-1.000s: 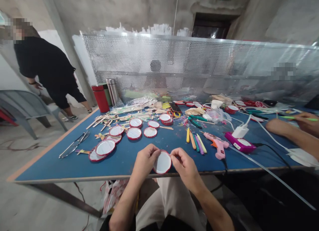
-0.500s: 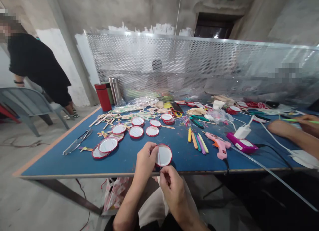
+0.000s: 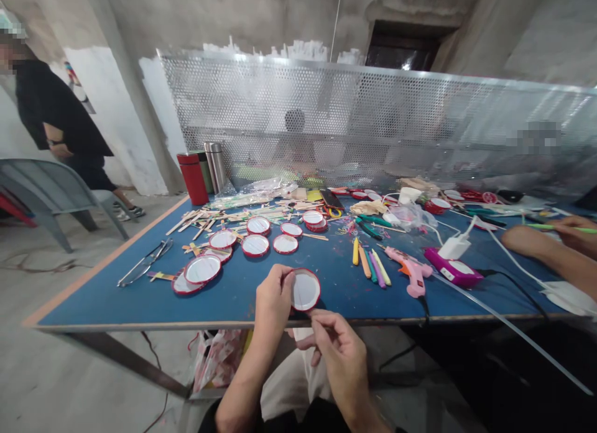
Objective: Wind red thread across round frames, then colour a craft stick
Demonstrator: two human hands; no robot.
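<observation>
My left hand (image 3: 274,299) pinches the left edge of a round white lid-like disc with a red rim (image 3: 306,290), tilted up over the table's front edge. A faint thin line crosses its white face. Just below the disc, my right hand (image 3: 339,346) is closed, thumb and fingertips together; whatever they hold is too small to make out. Beyond my hands lie more red-rimmed discs, among them one white disc (image 3: 255,246) and another (image 3: 202,269) overlapping its neighbour at the left.
On the blue table (image 3: 116,308) lie wooden sticks (image 3: 200,223), glasses (image 3: 145,264), coloured sticks (image 3: 365,263), a pink glue gun (image 3: 408,269) and a purple power strip (image 3: 452,268). A red flask (image 3: 193,179) stands at the back left. Another person's arm (image 3: 545,249) rests at the right.
My right hand has moved slightly right and down from the disc's lower edge, its fingers turned. My left hand keeps the disc nearly in place. The person at the left has shifted posture.
</observation>
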